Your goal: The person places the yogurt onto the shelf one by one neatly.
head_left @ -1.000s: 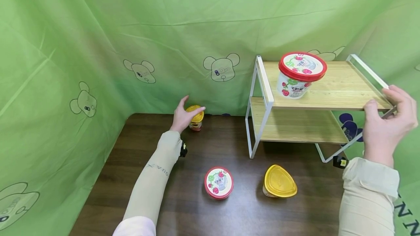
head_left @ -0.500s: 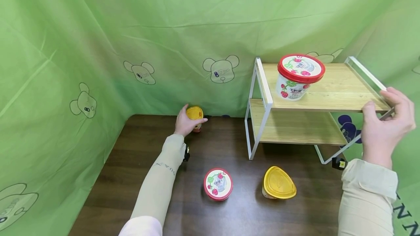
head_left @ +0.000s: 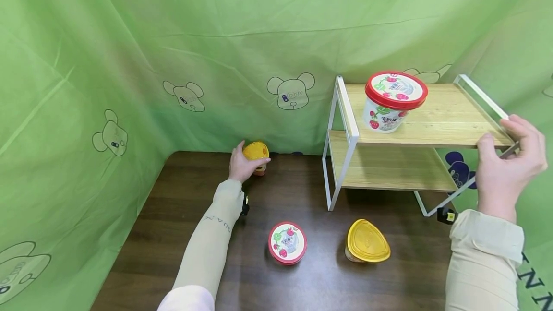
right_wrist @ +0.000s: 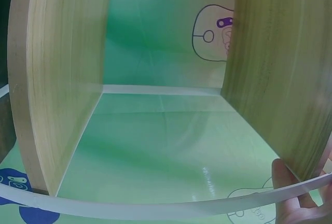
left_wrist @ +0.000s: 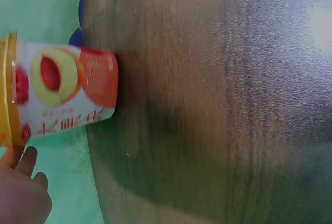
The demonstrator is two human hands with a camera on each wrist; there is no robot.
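Green curtain (head_left: 216, 56), dark table (head_left: 181, 234)

The shelf (head_left: 449, 119) is standing at right, its corner in the right hand (head_left: 511, 162)'s grip. The nearer left hand (head_left: 244, 163) is grasping the fruit-print cup (left_wrist: 59, 86) around its lid (head_left: 257, 149), long axis nearly upright, by the table's back edge.

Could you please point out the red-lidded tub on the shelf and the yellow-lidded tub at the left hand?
Red-lidded tub (head_left: 392, 104), head view: front of the lid's red rim.
Yellow-lidded tub (left_wrist: 65, 86), left wrist view: printed side wall.
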